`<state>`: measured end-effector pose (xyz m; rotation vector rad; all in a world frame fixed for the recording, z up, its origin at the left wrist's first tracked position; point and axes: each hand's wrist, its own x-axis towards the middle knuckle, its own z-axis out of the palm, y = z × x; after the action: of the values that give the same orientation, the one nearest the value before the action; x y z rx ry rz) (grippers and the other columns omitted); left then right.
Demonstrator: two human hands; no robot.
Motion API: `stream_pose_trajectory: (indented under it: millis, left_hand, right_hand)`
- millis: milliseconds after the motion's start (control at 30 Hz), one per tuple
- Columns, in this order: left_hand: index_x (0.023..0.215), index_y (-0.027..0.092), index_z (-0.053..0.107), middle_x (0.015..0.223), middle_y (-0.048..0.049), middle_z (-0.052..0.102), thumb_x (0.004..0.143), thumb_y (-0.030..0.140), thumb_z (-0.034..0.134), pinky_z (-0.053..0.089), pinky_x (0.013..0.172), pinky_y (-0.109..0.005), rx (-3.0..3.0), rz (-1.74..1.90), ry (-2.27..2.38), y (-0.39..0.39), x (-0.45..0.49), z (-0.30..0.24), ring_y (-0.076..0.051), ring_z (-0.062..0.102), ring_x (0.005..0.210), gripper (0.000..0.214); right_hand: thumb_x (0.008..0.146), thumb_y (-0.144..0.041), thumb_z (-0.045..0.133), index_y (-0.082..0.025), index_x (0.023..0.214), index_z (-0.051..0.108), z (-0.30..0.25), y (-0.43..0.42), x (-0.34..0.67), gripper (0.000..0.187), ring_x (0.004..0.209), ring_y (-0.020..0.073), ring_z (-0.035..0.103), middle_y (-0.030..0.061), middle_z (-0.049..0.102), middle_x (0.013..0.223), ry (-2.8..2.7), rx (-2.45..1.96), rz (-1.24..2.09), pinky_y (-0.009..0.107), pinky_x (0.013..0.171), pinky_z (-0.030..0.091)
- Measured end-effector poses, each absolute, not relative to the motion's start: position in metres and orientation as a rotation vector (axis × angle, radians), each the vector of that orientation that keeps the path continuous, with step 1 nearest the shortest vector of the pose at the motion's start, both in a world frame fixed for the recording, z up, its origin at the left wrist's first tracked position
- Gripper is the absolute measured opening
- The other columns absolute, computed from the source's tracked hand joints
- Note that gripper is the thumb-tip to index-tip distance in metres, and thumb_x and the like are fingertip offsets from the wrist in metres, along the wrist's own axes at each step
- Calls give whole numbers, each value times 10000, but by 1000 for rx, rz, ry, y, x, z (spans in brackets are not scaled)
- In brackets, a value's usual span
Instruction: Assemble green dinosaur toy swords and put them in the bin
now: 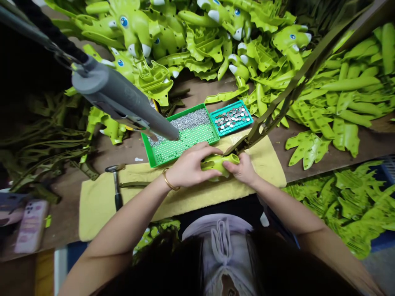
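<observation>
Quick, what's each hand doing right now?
Left hand: closed, holding a lime-green plastic toy part.
Right hand: closed, holding the same part from the other side.

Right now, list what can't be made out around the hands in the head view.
Head view:
Underside of the green plastic dinosaur part: hidden by the left hand and right hand.
Exact kind of the silver pieces in the green tray: too small.
Any markings on the discs in the teal tray: too small.
Working end of the grey hanging tool: hidden by its own body.
</observation>
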<state>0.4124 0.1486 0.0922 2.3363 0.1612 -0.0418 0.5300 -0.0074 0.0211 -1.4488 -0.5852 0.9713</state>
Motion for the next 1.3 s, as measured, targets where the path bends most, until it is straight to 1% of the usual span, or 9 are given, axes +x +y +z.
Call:
stream_pose_trajectory:
  millis: [200,367,500,667,767,833,933,1167,1300]
  left_hand:
    - [1153,154,627,969,-77,612,789,467,706,463,834,-376,2377,2,169,152,408,94,-232,586,926,487]
    - [1149,161,625,971,-73,613,795,481,694,467,837,-369,2393,14,203,153,409,93,-223,586,918,482]
    - [1260,160,588,1104,-116,601,811,507,671,471,885,-403,2504,-110,181,156,409,102,-265,580,1025,573]
    - [1272,231,614,1105,-80,621,820,500,670,482,836,-404,2577,-368,169,166,399,116,-269,606,991,529]
    - [1277,209,612,1052,-73,619,831,457,671,483,831,-397,2562,-338,285,168,393,117,-256,603,974,514]
    - [1275,204,611,1067,-75,619,830,414,677,484,852,-409,2581,-361,312,164,392,116,-264,596,1000,496]
    - [1276,219,604,1098,-76,620,828,379,678,493,869,-432,2598,-427,307,157,391,114,-277,585,1028,482]
    - [1294,232,582,1101,-81,617,833,326,658,502,887,-479,2591,-411,286,161,381,108,-286,578,1022,477]
    - [1294,234,582,1089,-81,618,826,337,666,508,876,-484,2561,-408,266,166,381,106,-290,580,1018,487]
  right_hand:
    - [710,-671,614,-166,724,647,23,-7,543,506,649,166,596,29,660,675,-915,-1680,983,290,639,480]
    - [805,-651,502,-171,759,664,21,-4,537,509,679,184,614,54,684,721,-1029,-1817,821,289,638,459]
    - [848,-624,472,-166,649,640,25,-10,532,527,581,164,571,54,635,607,-1074,-1958,800,286,587,447]
    - [769,-579,646,-237,1021,708,58,4,598,429,883,215,673,59,732,1035,-1438,-1816,930,321,778,553]
    - [955,-384,353,-181,1297,553,70,63,657,445,1046,202,654,108,637,1265,-1221,-1910,614,351,866,557]
    - [933,-204,328,-164,1278,564,70,115,686,420,1051,180,661,100,673,1206,-1099,-2189,528,331,916,540]
    - [813,-89,462,-90,1124,661,63,169,713,369,1134,268,630,173,686,1165,-1045,-2359,447,393,1019,478]
    - [830,-61,330,4,1386,440,62,145,764,570,1422,270,354,219,389,1517,-958,-2503,17,432,1185,294]
    - [851,-136,389,-18,1224,606,56,151,765,448,1338,366,414,257,515,1374,-1067,-2682,-82,523,1090,382]
